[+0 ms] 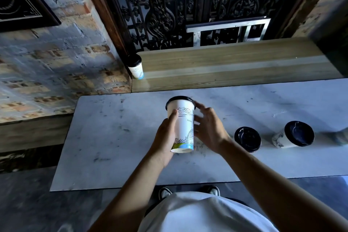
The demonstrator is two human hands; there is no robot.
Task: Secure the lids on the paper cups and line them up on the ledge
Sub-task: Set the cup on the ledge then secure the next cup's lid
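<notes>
- The left hand (165, 138) wraps around the side of a white paper cup (183, 126), thumb lying up its printed wall, and holds it clear of the marble table (116, 137), tilted so that its base faces the camera.
- A black lid (178, 99) sits on the cup's far end; whether it is pressed fully home all round is hard to judge from this angle.
- The right hand (209, 130) is just beside the cup on its right, fingers spread and loosely curved; the fingertips (199, 104) reach up near the lid's rim, and it is unclear whether they touch it.
- The cup carries a line drawing of a bridge and skyline with a green and blue band near its base.
- To the right on the table, a second lidded cup (247, 138) stands just past the right wrist.
- Further right, a third lidded cup (293, 135) is seen leaning in this wide view, with its white side showing to the left.
- On the wooden ledge (235, 66) behind the table, one lidded cup (136, 67) stands at the far left end, close against the brick wall (56, 58).
- An ornate dark metal grille (178, 5) rises behind the ledge.
</notes>
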